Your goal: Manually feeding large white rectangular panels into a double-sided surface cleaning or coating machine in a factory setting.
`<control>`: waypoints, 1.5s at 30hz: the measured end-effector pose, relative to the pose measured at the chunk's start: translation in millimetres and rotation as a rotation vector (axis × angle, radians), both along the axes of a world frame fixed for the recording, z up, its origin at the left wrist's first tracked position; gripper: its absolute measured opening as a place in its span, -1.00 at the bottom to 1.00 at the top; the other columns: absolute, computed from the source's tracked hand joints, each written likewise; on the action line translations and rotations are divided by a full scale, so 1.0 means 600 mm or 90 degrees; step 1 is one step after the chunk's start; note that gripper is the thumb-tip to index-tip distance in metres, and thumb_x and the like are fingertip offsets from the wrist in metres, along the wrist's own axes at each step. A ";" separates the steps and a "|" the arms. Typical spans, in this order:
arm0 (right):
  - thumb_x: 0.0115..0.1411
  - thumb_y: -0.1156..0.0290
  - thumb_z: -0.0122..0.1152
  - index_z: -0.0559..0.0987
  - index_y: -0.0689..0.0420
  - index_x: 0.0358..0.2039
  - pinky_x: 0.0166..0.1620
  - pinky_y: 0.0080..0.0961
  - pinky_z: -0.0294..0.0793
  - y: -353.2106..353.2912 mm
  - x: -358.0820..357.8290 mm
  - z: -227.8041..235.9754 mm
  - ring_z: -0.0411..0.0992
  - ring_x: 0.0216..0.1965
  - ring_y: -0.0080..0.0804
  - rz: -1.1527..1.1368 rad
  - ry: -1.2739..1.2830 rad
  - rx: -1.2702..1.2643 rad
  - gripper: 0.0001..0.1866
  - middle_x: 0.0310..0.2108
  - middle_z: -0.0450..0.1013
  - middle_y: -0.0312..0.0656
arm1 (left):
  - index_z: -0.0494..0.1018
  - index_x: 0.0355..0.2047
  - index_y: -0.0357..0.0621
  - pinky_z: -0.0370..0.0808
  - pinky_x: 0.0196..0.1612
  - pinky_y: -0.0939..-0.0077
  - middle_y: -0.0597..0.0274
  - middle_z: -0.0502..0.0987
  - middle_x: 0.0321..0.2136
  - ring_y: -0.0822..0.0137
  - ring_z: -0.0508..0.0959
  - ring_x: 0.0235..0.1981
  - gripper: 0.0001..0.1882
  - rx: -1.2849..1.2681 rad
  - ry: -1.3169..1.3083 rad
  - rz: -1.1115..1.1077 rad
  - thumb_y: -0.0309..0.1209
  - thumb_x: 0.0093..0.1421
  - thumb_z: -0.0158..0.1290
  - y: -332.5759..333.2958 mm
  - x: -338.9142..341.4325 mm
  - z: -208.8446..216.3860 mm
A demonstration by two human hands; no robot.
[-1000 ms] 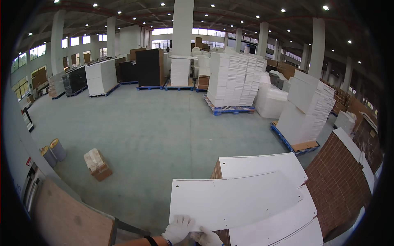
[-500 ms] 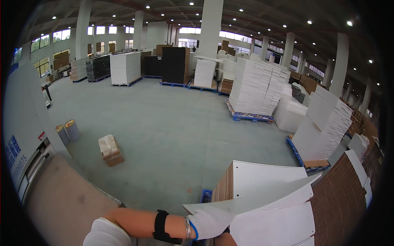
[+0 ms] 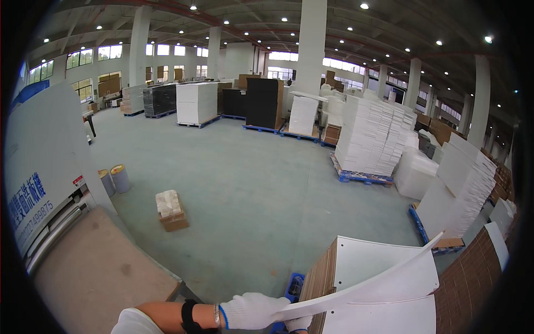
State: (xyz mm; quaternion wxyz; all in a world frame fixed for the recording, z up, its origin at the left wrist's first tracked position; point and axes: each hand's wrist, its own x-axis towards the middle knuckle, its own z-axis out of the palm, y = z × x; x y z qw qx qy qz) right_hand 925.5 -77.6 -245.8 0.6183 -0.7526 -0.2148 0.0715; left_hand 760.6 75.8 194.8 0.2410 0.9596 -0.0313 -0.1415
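A long white panel (image 3: 361, 290) is tilted edge-on, with its far end raised above a stack of white boards (image 3: 378, 260) that have small dark holes near one edge. My left hand (image 3: 255, 310), in a white knit glove with blue trim, is closed around the panel's near left end. Just beneath and beside it, my gloved right hand (image 3: 298, 323) shows only in part at the lower edge; it appears to be at the same end of the panel, but its fingers are hidden. A black band wraps my left forearm.
At left stands a white machine (image 3: 53, 150) with a brown-topped table (image 3: 105, 267). A wrapped carton (image 3: 171, 211) and two drums (image 3: 119, 178) sit on the floor. Brown-edged boards (image 3: 473, 284) are stacked at right, with loaded pallets (image 3: 364, 177) farther off.
The panel has turned from lying slanted over the stack to nearly edge-on, its far end higher. My left hand has moved left, my right glove has come into sight, and the view has shifted.
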 end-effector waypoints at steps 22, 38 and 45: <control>0.33 0.00 -0.31 0.29 0.33 0.08 0.02 -0.36 0.40 0.286 -0.200 0.591 0.35 0.02 -0.16 0.127 0.197 0.245 -0.38 0.07 0.32 0.01 | 0.35 -0.21 -0.11 0.45 -0.27 0.16 -0.08 0.53 -0.42 -0.08 0.54 -0.33 -0.51 -0.137 -0.276 0.811 0.09 0.22 -0.10 0.040 -0.520 -0.133; 0.28 -0.01 -0.23 0.58 0.35 -0.37 -0.28 -0.29 0.42 0.513 -0.590 0.443 0.49 -0.38 -0.20 0.558 0.062 -0.147 -0.38 -0.48 0.53 -0.03 | 0.48 -0.22 -0.28 0.47 -0.16 0.27 -0.08 0.58 -0.35 0.04 0.58 -0.27 -0.42 -0.328 -0.350 1.423 0.08 0.16 -0.03 -0.082 -0.872 -0.235; 0.25 -0.09 -0.25 0.54 0.40 -0.42 -0.22 -0.17 0.37 0.575 -0.767 0.370 0.47 -0.34 -0.02 0.705 0.001 -0.195 -0.31 -0.46 0.50 0.12 | 0.50 -0.19 -0.35 0.49 -0.23 0.41 0.01 0.60 -0.37 0.26 0.59 -0.33 -0.53 -0.326 -0.345 1.567 -0.11 0.18 0.01 -0.129 -0.998 -0.248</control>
